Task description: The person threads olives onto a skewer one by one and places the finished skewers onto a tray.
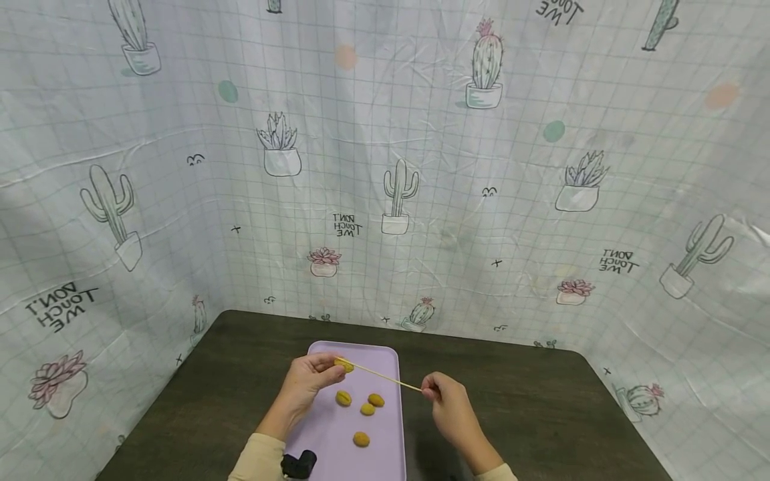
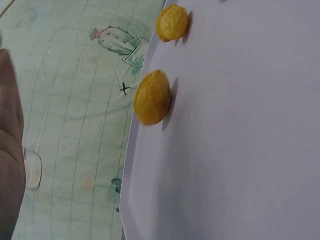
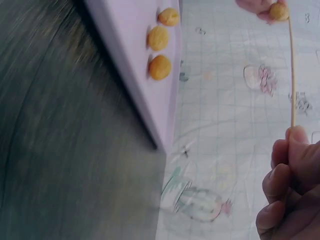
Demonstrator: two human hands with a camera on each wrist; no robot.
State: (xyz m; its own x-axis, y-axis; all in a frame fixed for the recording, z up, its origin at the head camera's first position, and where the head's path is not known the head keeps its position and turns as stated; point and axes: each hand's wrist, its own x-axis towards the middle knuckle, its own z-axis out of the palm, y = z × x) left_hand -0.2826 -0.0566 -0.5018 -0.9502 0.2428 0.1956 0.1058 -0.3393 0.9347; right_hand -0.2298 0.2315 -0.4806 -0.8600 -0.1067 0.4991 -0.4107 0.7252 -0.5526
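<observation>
A thin wooden skewer (image 1: 381, 376) slants above the purple tray (image 1: 388, 461). My right hand (image 1: 452, 407) pinches its near end between thumb and fingers, with the other fingers curled in the right wrist view. At the far end, my left hand (image 1: 301, 387) pinches a small round yellow puff-like ball (image 3: 278, 12) between thumb and fingers. The skewer's tip meets the ball's side; whether it pierces it I cannot tell. Several similar balls lie on the tray, among them a seamed ball (image 1: 343, 398) and a nearer ball (image 1: 361, 439). Only part of the left hand shows in the left wrist view.
The tray, with its low raised rim (image 1: 355, 344), lies on a dark wooden table (image 1: 511, 401). A black wrist device (image 1: 299, 463) sits by the left sleeve. A cactus-printed curtain (image 1: 361, 133) hangs behind and along both sides.
</observation>
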